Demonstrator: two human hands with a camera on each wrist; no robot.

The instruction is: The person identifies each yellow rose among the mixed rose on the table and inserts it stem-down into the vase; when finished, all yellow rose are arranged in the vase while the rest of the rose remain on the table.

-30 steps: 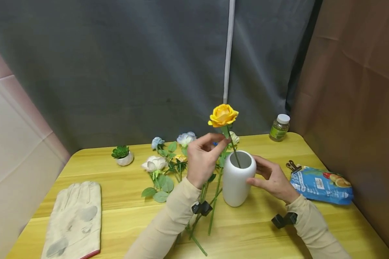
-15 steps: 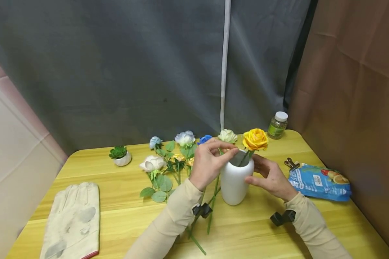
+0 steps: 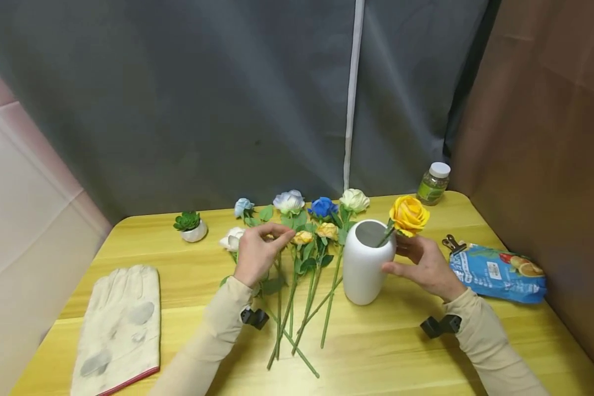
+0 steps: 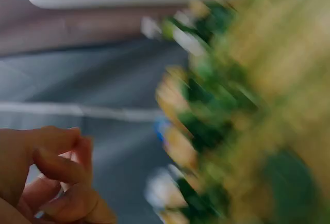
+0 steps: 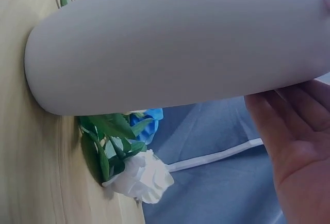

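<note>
A white vase [image 3: 366,269] stands upright on the yellow wooden table [image 3: 376,352]. A yellow rose [image 3: 408,214] sits in it and leans over the right rim. My right hand [image 3: 401,257] lies against the vase's right side, just under the rose: the thumb touches the wall, the fingers stay relaxed. In the right wrist view the vase [image 5: 175,43] fills the frame beside that hand [image 5: 289,131]. My left hand [image 3: 279,237] hovers over several loose roses [image 3: 307,220] lying left of the vase, fingers loosely curled and holding nothing. The left wrist view is blurred; the left hand [image 4: 62,172] looks empty.
A cream work glove [image 3: 119,324] lies at the front left. A small potted succulent [image 3: 190,228] stands at the back left, a capped jar [image 3: 433,184] at the back right. A blue snack bag [image 3: 497,272] with a clip [image 3: 450,242] lies right. Long stems [image 3: 297,313] reach toward the front.
My left hand lowered the yellow rose into the vase, let go of it and moved left over the loose flowers. The right hand stayed at the vase.
</note>
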